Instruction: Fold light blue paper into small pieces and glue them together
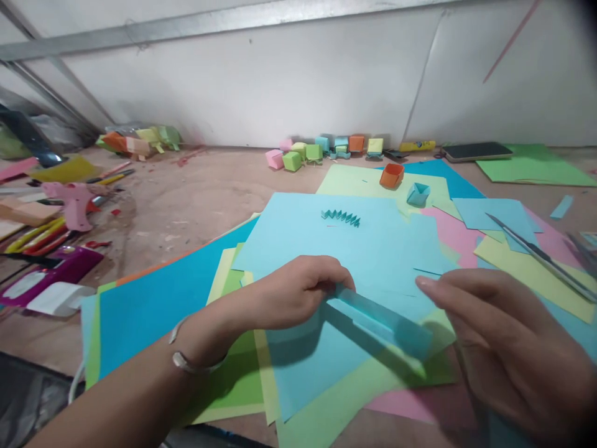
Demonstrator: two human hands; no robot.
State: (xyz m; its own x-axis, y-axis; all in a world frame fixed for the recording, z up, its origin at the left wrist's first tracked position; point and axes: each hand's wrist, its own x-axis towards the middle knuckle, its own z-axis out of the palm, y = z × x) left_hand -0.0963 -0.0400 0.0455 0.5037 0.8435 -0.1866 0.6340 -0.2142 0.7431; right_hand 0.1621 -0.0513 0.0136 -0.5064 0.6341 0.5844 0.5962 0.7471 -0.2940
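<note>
My left hand point(298, 292) is closed in a pinch on one end of a folded light blue paper strip point(382, 320), held just above a light blue paper sheet point(336, 249). My right hand point(494, 336) sits at the strip's other end with its fingers stretched out, touching or nearly touching the strip. A silver bangle point(186, 361) is on my left wrist. A small blue zigzag-folded paper piece point(340, 216) lies on the sheet beyond the hands.
Coloured paper sheets point(153, 305) overlap across the table. An orange paper box point(390, 175) and a blue paper box point(418, 194) sit beyond. Several paper cubes point(321, 151) line the wall. Scissors point(536, 252) lie right, a pink glue gun point(74, 202) and pens left.
</note>
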